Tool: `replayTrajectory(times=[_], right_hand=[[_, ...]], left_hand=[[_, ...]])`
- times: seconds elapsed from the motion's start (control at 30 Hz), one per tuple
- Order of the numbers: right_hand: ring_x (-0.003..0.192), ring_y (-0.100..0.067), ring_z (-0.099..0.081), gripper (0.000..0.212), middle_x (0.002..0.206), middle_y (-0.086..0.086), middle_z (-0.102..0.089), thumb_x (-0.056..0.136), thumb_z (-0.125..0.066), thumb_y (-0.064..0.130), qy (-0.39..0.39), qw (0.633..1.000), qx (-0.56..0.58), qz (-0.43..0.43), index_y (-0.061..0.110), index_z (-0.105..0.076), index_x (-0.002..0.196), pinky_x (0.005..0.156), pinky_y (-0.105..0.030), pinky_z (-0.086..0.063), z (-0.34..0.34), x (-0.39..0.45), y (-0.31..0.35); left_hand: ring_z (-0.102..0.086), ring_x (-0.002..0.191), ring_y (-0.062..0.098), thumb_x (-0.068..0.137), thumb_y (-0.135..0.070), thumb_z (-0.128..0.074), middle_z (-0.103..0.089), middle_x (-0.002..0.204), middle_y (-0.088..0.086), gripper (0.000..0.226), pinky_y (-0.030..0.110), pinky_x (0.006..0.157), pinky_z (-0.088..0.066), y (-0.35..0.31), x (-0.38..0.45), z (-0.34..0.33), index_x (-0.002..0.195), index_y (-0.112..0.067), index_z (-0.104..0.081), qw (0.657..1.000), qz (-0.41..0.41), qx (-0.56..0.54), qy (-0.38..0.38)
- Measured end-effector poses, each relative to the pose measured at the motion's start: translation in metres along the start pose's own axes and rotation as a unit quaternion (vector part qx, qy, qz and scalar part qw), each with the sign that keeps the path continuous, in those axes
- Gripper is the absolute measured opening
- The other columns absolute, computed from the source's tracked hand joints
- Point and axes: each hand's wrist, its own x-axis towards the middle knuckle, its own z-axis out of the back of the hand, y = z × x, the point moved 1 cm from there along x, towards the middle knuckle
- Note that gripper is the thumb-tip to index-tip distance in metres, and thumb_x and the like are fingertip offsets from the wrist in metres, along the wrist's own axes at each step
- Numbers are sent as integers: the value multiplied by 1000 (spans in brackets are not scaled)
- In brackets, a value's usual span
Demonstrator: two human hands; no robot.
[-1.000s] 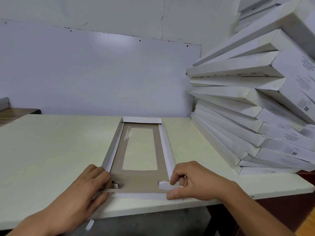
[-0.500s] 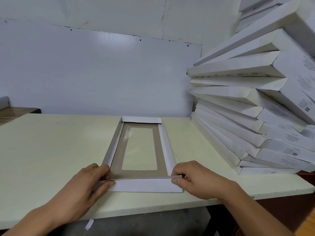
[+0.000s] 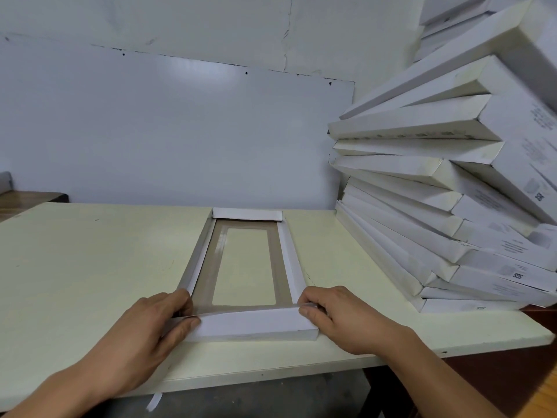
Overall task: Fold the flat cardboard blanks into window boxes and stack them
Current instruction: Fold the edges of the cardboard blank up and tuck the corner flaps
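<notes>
A long cardboard window box [image 3: 208,268], brown inside with a clear window panel, lies on the cream table [image 3: 90,260] with its side walls and far end wall standing. Its near end flap [image 3: 250,324], white, is folded up. My left hand [image 3: 150,336] grips the flap's left corner, thumb on the outside and fingers inside. My right hand [image 3: 340,315] pinches the flap's right corner the same way. A leaning stack of finished white boxes [image 3: 437,206] rises on the table's right side.
A white wall panel [image 3: 168,131] stands behind the table. A small white paper strip [image 3: 153,401] hangs below the table's front edge. A wooden surface [image 3: 27,197] shows at the far left. Dark floor lies beneath the front edge.
The near end flap has gone from lying flat to standing up. Both hands moved from pressing the corner tabs down to gripping the raised flap's two corners.
</notes>
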Motion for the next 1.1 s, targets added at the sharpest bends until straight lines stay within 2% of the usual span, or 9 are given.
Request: replayTrajectory(times=[0.17, 0.4, 0.63, 0.8, 0.93, 1.1], right_hand=[[78, -15, -51, 21, 83, 1, -60, 104, -40, 37, -7, 1000, 7, -5, 26, -56, 97, 62, -22, -37, -3, 0, -1], [74, -15, -51, 20, 80, 2, -60, 103, -40, 37, -26, 1000, 14, -11, 28, -55, 96, 62, -24, -38, -7, 2, -3], [74, -16, -53, 22, 81, 3, -61, 103, -38, 38, -37, 999, 20, -22, 27, -54, 95, 63, -29, -41, -10, 1, -3], [74, -19, -52, 25, 80, 0, -58, 104, -33, 36, -47, 998, 11, -32, 24, -51, 92, 62, -31, -40, -16, 2, -5], [78, -20, -53, 25, 83, 0, -58, 104, -31, 36, -52, 998, 5, -37, 26, -50, 94, 66, -35, -43, -19, 4, -5], [74, -19, -51, 25, 78, -1, -56, 105, -32, 33, -66, 997, 10, -32, 23, -51, 93, 65, -34, -41, -21, 6, -6]], left_hand=[[-46, 64, 10, 93, -45, -47, -52, 73, -13, 22, 18, 57, -35, 1, 1, 0, 74, -35, -41, 1000, 6, -16, 4], [-42, 57, 9, 91, -40, -53, -49, 66, -14, 21, 18, 53, -31, 1, 2, -1, 75, -31, -42, 1000, 22, -20, 10], [-49, 62, 13, 92, -38, -58, -56, 70, -10, 18, 24, 55, -36, 4, 2, -5, 78, -29, -49, 997, 65, -33, 4], [-45, 58, 11, 92, -39, -55, -55, 68, -11, 18, 21, 53, -35, 4, 4, -8, 79, -28, -49, 996, 77, -48, 3], [-42, 55, 11, 95, -31, -56, -52, 63, -6, 19, 21, 53, -34, 8, 8, -10, 78, -25, -49, 995, 88, -53, 8], [-43, 56, 9, 95, -25, -57, -54, 64, -11, 16, 19, 53, -35, 8, 10, -11, 80, -27, -51, 995, 88, -50, 14]])
